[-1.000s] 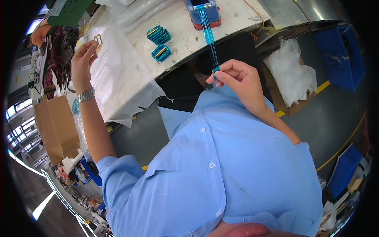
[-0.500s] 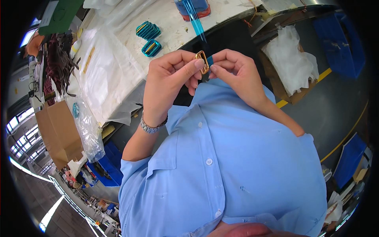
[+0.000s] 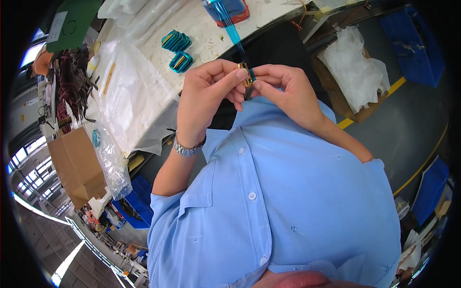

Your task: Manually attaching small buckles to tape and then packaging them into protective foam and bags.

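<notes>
Both your hands are up at chest height now, and that's the change: a second ago your left hand (image 3: 209, 98) was way out over the table, reaching at the clear plastic sheet (image 3: 127, 96). It has come back in with a small gold buckle (image 3: 245, 74), and half a second ago you were just bringing it to the strap. Now the buckle sits pinched between your left thumb and fingertips, closed tight on it. Your right hand (image 3: 288, 91) meets it from the other side, fingers curled shut on the end of the teal strap (image 3: 233, 31), right against the buckle. The strap runs taut from your fingers up to the red and blue holder (image 3: 228, 9) at the table edge. By my read, the fetching is over and the strap and buckle are being joined. Finished teal bundles (image 3: 176, 48) lie on the table (image 3: 201, 29), well apart from your hands.
</notes>
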Available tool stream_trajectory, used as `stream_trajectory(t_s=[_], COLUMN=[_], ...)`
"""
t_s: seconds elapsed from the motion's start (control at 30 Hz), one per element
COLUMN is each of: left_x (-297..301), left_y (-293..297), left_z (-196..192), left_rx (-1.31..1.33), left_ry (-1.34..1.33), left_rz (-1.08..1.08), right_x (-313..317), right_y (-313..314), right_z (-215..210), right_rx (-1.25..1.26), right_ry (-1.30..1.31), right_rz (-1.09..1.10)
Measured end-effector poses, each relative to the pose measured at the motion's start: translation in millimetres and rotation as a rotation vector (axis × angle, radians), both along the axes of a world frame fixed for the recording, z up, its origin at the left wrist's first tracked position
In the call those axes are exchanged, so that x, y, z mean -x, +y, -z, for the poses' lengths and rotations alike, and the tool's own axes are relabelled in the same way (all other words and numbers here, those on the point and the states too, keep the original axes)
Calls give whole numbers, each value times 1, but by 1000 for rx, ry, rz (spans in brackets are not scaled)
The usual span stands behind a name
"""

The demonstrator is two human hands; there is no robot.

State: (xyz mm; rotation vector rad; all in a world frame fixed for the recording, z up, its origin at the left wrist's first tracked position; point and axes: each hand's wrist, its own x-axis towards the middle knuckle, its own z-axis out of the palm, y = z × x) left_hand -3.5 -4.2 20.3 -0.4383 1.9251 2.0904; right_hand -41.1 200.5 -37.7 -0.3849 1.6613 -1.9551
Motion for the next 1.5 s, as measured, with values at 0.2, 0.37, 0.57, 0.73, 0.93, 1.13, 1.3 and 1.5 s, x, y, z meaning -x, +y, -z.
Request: stream_trajectory(t_s=[0.2, 0.37, 0.57, 0.73, 0.93, 1.13, 1.3, 1.5], left_x=[-2, -4, 2, 6, 6, 4, 3, 8], left_y=[1, 4, -1, -2, -1, -3, -7, 6], left_z=[-1, -2, 2, 7, 17, 23, 41, 57], left_rx=[28, 51, 26, -7, -16, 54, 11, -166], left_ry=[6, 51, 31, 16, -4, 64, 102, 75], left_rz=[17, 6, 39, 31, -6, -59, -66, -69], right_x=[2, 2, 1, 0, 5, 6, 7, 8], right_y=[1, 0, 0, -4, -6, -3, 3, 2], right_z=[2, -2, 2, 0, 0, 0, 2, 2], right_rx=[46, 36, 35, 86, 11, 1, 30, 83], right_ry=[-67, -86, -58, -120, -95, -142, -181, -248], right_rz=[-28, -28, -30, 5, 23, -1, -11, 8])
